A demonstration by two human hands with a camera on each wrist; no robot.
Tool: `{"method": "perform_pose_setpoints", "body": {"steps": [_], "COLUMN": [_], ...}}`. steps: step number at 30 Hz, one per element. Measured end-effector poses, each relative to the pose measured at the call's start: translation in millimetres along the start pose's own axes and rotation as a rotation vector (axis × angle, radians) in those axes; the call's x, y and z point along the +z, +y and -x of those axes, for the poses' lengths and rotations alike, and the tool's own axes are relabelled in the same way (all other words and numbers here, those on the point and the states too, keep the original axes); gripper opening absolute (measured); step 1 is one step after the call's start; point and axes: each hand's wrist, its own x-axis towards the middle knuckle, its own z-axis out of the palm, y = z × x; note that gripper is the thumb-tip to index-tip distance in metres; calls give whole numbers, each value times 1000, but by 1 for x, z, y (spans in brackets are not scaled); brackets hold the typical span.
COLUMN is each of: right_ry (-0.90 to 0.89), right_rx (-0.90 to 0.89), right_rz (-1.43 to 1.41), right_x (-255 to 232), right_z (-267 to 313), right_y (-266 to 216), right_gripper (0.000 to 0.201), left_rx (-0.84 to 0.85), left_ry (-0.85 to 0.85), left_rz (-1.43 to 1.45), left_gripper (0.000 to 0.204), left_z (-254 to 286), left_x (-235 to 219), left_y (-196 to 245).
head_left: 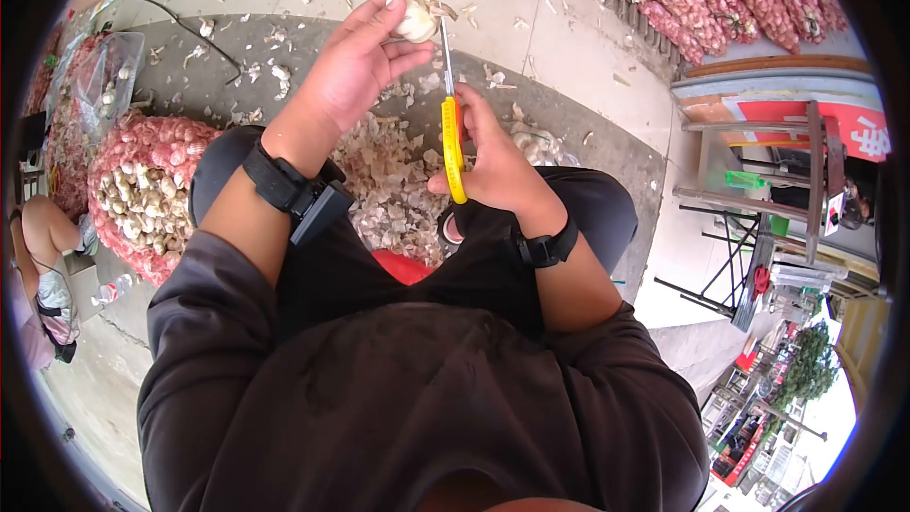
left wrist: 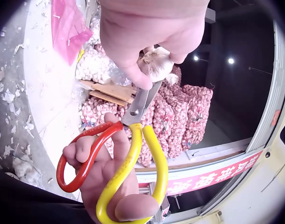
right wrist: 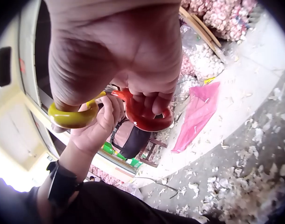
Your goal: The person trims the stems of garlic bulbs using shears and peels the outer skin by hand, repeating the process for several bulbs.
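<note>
Head view: A left hand (head_left: 355,66) pinches a garlic bulb (head_left: 415,19) — scissors (head_left: 451,137), held in the right hand (head_left: 495,156), lie lengthwise toward the garlic, tips just beside it, contact unclear. Left wrist view: the blades (left wrist: 138,103) point up at the garlic. Right wrist view: fingers and thumb occupy the handles (right wrist: 147,119) — garlic hidden.

I read left hand (head_left: 365,55) foremost, pinching; right hand (head_left: 495,159) nearer torso (head_left: 417,398), gripping; both forearms (head_left: 251,235) extended forward, converging.
</note>
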Motion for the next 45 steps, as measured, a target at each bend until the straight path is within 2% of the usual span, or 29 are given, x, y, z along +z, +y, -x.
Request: {"method": "perform_pose_setpoints", "body": {"steps": [5,8,9,12,18,21,24,27,34,39,42,45], "right_ry": [20,51,51,149,325,252,367,405,384,354,381,366], "right_rx": [-47,-125,-79,-168,-181,-39,-134,-118,-76,-35,-64,-18], "right_rz": [5,198,237,201,131,197,211,265,202,134,101,11], "right_x": [-1,-2,-2,-1,5,2,7,9,14,17,22,23], "right_z": [4,6,6,5,-3,2,-2,-1,0,-1,-1,-5], "right_y": [1,-3,-1,6,20,5,14,8,7,19,15,22], "right_gripper": [115,117,118,105,74,65,61,54,44,37,36,40], "left_rx": [-30,-46,-53,-99,-100,-103,-96,-67,-85,-122,-140,-160], "left_ry": [-35,-44,-37,-94,-110,-129,-126,-97,1,-1,15,28], "left_rz": [-92,-38,-38,-58,-177,-173,-200,-210,-167,-170,-175,-123], "left_gripper": [33,34,33,34,34,34,38,40,37,35,35,34], "left_z": [1,0,1,1,3,0,-1,-1,-1,-2,0,-1], "left_x": [4,-1,2,-1,4,0,-4,-2,1,-2,3,2], "left_y": [0,-2,-1,0,-5,-7,-9,-14,-19,-17,-15,-14]}}
